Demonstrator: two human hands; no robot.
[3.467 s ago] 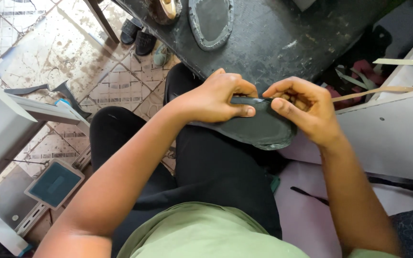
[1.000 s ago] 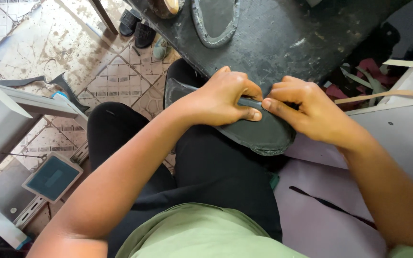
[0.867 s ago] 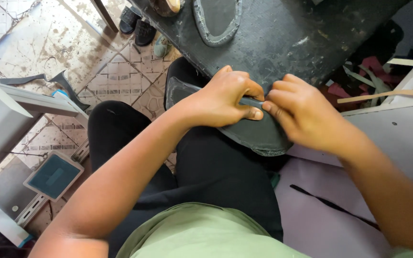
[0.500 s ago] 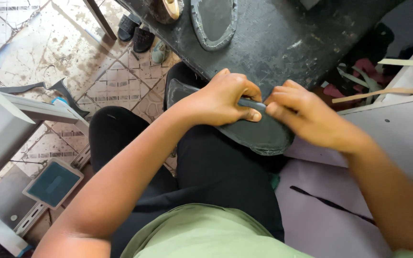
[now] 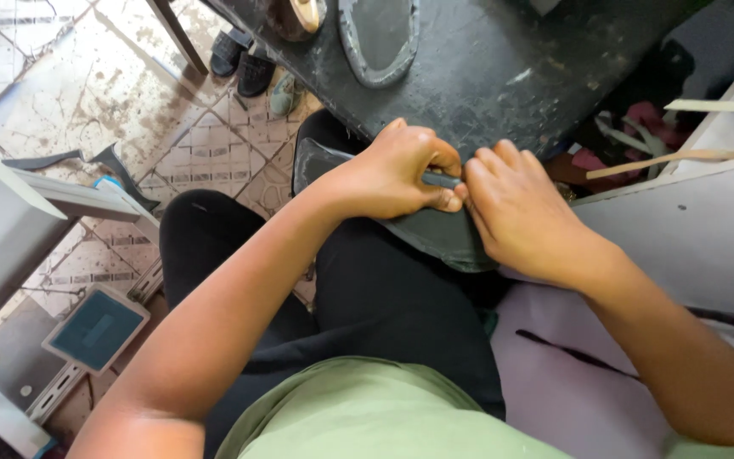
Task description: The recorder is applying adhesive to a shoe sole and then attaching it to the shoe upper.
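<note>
A dark grey shoe sole lies across my lap, over my black trousers. My left hand is closed on its upper edge, thumb pressing on top. My right hand grips the same edge right beside it, fingers curled over the rim so the fingertips of both hands almost touch. The far end of the sole sticks out to the left of my left hand. Most of the middle of the sole is hidden under my hands.
A black worktable stands just ahead, with another grey sole lying on it. Shoes sit on the tiled floor at the left. A grey machine is at my left, a white panel at my right.
Both hands have closed in on the sole's upper edge until they meet; the right hand rolled over so its knuckles face up. The sole stays on my lap.
</note>
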